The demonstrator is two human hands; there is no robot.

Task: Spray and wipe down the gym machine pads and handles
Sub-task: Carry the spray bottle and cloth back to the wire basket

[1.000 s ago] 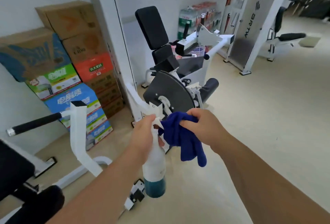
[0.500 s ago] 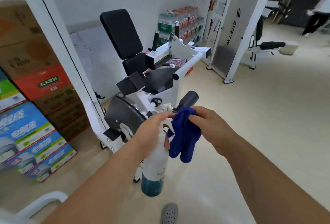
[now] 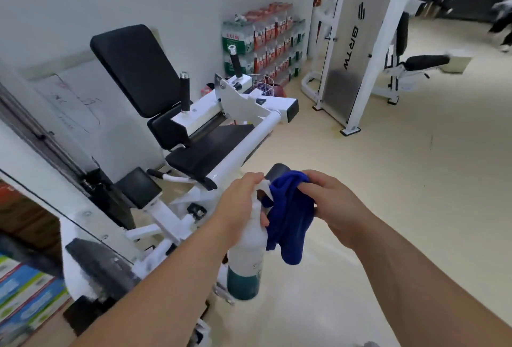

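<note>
My left hand (image 3: 238, 202) grips the neck of a white spray bottle (image 3: 246, 258) with teal liquid at its bottom, held upright at centre. My right hand (image 3: 329, 202) holds a bunched blue cloth (image 3: 288, 219) right beside the bottle's nozzle. Beyond them stands a white gym machine with a black back pad (image 3: 135, 69), a black seat pad (image 3: 207, 150), a black roller pad (image 3: 277, 170) partly hidden behind the cloth, and two upright black handles (image 3: 185, 92) (image 3: 235, 61).
Stacked cartons (image 3: 25, 291) sit at lower left beside a white frame post. Shrink-wrapped bottle packs (image 3: 263, 42) line the wall. A tall white weight-stack machine (image 3: 352, 42) and a bench (image 3: 424, 62) stand at right. A blurred person (image 3: 501, 28) is at far right. Beige floor spreads right.
The view has swung right and closer to the seated machine, so the cartons slid off to the left. Both hands keep the bottle and cloth together at centre.
</note>
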